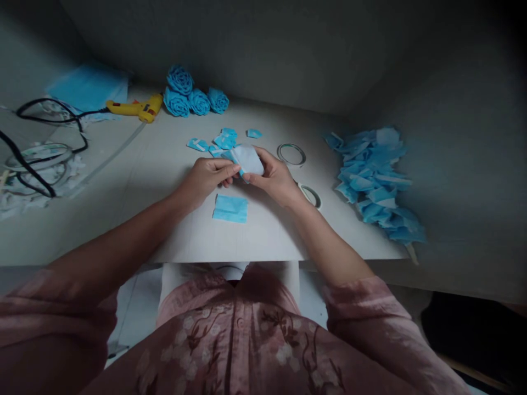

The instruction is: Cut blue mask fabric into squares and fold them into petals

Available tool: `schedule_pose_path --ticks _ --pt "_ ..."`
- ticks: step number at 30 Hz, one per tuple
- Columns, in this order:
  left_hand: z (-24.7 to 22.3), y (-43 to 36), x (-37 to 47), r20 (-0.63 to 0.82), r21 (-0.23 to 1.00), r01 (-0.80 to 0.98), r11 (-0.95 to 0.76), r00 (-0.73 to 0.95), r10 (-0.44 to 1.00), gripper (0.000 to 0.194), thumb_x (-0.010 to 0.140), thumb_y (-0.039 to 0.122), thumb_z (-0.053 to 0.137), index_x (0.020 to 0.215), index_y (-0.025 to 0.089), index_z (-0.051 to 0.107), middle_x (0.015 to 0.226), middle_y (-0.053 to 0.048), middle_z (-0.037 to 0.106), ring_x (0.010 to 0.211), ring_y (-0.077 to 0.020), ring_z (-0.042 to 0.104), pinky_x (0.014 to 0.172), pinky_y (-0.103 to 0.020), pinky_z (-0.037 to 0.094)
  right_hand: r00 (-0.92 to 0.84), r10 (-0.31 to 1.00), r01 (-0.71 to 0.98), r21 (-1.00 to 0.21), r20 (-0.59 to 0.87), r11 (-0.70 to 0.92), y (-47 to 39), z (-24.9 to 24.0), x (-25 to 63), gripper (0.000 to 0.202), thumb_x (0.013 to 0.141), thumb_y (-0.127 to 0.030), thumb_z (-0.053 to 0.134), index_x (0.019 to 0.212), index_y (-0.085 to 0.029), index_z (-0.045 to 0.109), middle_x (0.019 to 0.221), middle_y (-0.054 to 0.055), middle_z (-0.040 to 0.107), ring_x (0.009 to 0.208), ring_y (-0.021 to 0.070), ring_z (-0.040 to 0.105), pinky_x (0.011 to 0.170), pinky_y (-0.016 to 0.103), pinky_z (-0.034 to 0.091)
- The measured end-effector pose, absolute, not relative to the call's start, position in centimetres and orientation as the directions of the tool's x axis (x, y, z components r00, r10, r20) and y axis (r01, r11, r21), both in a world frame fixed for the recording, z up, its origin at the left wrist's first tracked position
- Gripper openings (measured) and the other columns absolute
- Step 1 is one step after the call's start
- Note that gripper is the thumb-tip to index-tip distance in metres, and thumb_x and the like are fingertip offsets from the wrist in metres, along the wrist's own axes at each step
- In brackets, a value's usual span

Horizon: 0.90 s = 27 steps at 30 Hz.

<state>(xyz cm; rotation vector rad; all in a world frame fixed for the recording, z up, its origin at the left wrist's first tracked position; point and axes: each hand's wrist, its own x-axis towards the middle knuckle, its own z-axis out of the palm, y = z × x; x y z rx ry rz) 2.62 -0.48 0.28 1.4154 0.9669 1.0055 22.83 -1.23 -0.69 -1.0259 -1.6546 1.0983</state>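
Between my two hands is a piece of blue-and-white mask fabric [249, 159], its pale side facing me. My left hand [212, 174] pinches its left edge between thumb and fingertips. On the other side my right hand [275, 174] grips it, thumb in front and fingers behind. A flat blue fabric rectangle [230, 209] lies on the table just below my hands. Beyond them are several small folded blue pieces [225, 138] with white strips, partly hidden by what I hold.
Two tape rolls [291, 155] lie right of my hands. Farther right is a heap of blue fabric [373, 181]. Several blue fabric roses [200, 102] stand at the back, beside a yellow glue gun [135, 107] with a black cord. Blue sheets [90, 88] lie back left.
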Motion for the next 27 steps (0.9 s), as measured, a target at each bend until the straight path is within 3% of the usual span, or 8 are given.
schedule_pose_path --ticks 2,8,15,19,27 --pt "0.4 -0.5 2.6 0.069 0.996 0.032 -0.082 0.29 0.954 0.031 0.078 0.04 0.084 0.062 0.017 0.07 0.059 -0.001 0.062 0.057 -0.011 0.053 0.057 -0.025 0.042 -0.281 0.937 0.167 -0.95 0.209 0.262 -1.4 -0.5 22.8 0.081 0.074 -0.065 0.085 0.139 -0.024 0.061 0.126 0.008 0.071 0.116 0.0272 0.065 0.105 0.044 0.055" --pt "0.4 -0.5 2.7 0.042 0.997 0.055 -0.06 0.288 0.957 0.024 0.077 0.034 0.081 0.063 0.017 0.071 0.06 -0.001 0.065 0.056 -0.0101 0.053 0.056 -0.024 0.042 -0.212 0.953 0.159 -0.954 0.219 0.254 -1.5 -0.1 23.0 0.064 0.087 -0.068 0.073 0.135 -0.025 0.065 0.119 0.008 0.073 0.108 0.0248 0.067 0.098 0.041 0.057" --pt "0.6 -0.7 2.7 0.07 0.994 0.056 -0.089 0.281 0.957 0.021 0.074 0.03 0.079 0.061 0.017 0.069 0.057 0.0 0.062 0.055 -0.0099 0.051 0.056 -0.024 0.041 -0.241 0.951 0.108 -0.968 0.194 0.225 -1.9 0.3 22.8 0.055 0.086 -0.063 0.077 0.122 -0.022 0.07 0.11 0.005 0.074 0.1 0.0215 0.067 0.094 0.038 0.058" --pt "0.6 -0.7 2.7 0.095 0.991 0.065 -0.119 0.289 0.952 0.023 0.074 0.028 0.079 0.058 0.018 0.065 0.056 0.001 0.059 0.056 -0.0101 0.051 0.056 -0.025 0.04 -0.304 0.945 0.178 -0.968 0.118 0.178 -2.5 1.3 22.6 0.056 0.08 -0.063 0.082 0.117 -0.023 0.07 0.097 0.003 0.07 0.089 0.021 0.064 0.078 0.034 0.058" --pt "0.6 -0.7 2.8 0.11 0.987 0.084 -0.139 0.286 0.952 0.024 0.075 0.03 0.079 0.059 0.018 0.065 0.056 0.001 0.059 0.055 -0.0102 0.051 0.056 -0.025 0.039 -0.335 0.931 0.233 -0.944 0.146 0.232 -1.6 0.0 22.7 0.076 0.079 -0.051 0.084 0.146 -0.025 0.057 0.12 0.007 0.072 0.115 0.028 0.065 0.094 0.04 0.059"
